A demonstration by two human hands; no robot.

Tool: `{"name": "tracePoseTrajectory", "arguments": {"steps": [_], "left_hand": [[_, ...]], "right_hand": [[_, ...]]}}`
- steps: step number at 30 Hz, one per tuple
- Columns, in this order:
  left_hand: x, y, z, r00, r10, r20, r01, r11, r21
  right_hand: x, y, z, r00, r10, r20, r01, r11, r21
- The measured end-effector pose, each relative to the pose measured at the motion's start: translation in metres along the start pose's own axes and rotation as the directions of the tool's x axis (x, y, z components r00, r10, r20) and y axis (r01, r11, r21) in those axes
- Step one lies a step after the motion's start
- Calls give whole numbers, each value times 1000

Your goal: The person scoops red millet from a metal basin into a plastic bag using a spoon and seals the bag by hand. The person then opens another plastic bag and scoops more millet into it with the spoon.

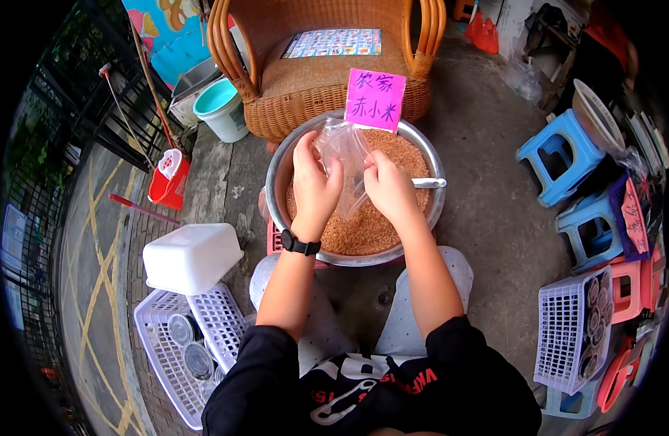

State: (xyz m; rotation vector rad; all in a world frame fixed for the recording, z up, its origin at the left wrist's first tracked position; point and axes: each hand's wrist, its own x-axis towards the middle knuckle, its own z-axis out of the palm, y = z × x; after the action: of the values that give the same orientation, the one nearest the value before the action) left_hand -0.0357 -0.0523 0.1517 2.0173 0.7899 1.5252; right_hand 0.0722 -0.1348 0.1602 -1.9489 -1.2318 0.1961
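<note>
A clear plastic bag point(347, 156) hangs between my two hands over a wide metal basin point(279, 168) of reddish-brown grain point(365, 234). My right hand point(390, 190) pinches the bag's right side. On the other side, my left hand point(316, 185) curls around the bag's edge, thumb and fingers either side of the film; the fingertips are partly hidden. A black band circles my left wrist. To the right of my right hand, a pale handle point(429, 183) rests across the basin's rim, its other end hidden. A bright pink handwritten sign point(375, 100) stands at the far rim.
Behind the basin is a wicker chair point(334, 94). A white bucket point(222, 116), red mop bucket point(169, 182), white tub point(191, 258) and basket of jars point(163, 341) lie leftward. Blue stools point(563, 156) and another basket point(563, 334) stand on the right.
</note>
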Motion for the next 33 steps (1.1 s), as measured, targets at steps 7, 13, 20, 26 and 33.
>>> {"name": "tracePoseTrajectory", "arguments": {"steps": [7, 13, 20, 26, 33], "left_hand": [[4, -11, -17, 903, -337, 267, 194, 873, 448], [6, -5, -18, 944, 115, -308, -63, 983, 172], [-6, 27, -15, 792, 600, 112, -608, 792, 58], [6, 5, -16, 925, 350, 145, -356, 935, 12], [5, 4, -13, 981, 55, 188, -73, 993, 90]], "right_hand": [[6, 9, 0, 987, 119, -112, -119, 993, 1], [5, -1, 10, 973, 227, -40, -231, 948, -218], [3, 0, 20, 1000, 17, -27, -16, 1000, 6], [4, 12, 28, 999, 43, 31, -42, 998, -54], [15, 28, 34, 900, -20, -435, 160, 944, 288]]}}
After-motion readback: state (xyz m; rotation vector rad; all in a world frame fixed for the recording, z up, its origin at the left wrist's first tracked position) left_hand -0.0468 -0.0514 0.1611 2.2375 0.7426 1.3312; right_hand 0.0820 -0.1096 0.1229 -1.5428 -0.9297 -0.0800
